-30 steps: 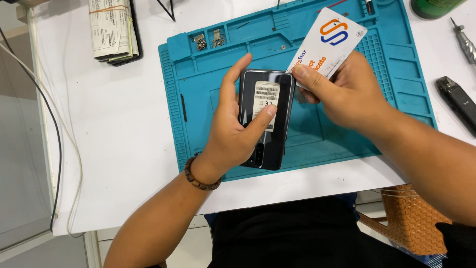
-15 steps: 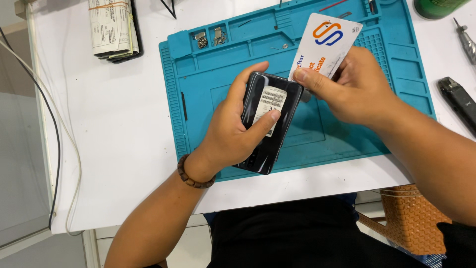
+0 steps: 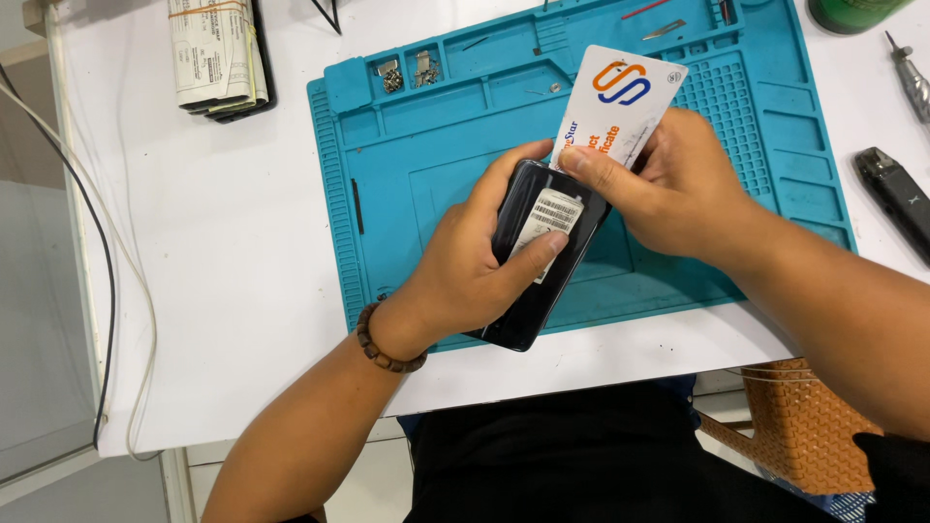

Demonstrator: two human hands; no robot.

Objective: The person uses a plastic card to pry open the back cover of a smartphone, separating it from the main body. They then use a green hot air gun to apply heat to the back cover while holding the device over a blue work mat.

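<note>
1. Black phone (image 3: 542,254), back side up with a white barcode sticker, sits clamped in the left hand (image 3: 475,271): thumb across the sticker, fingers curled round the far edge. A beaded bracelet (image 3: 383,344) is on that wrist.
2. Right hand (image 3: 668,184) pinches a white plastic card (image 3: 620,102) between thumb and fingers; the card's lower corner meets the phone's upper edge, at or in the seam (cannot tell which).
3. Phone location: just above the near half of the teal silicone work mat (image 3: 436,155), lower end overhanging the mat's near edge.
4. Orientation: long axis runs from 7 o'clock to 1 o'clock; the upper end points at 1 o'clock, toward the card.
5. Risk (judgement): the card could slip out or buckle if pushed at an angle; too much leverage could crack the back panel.
6. Outward: paper bundle (image 3: 215,53) at 10 o'clock, small screws (image 3: 407,73) in mat trays, dark tool (image 3: 896,194) at 3 o'clock, white table (image 3: 194,271).
</note>
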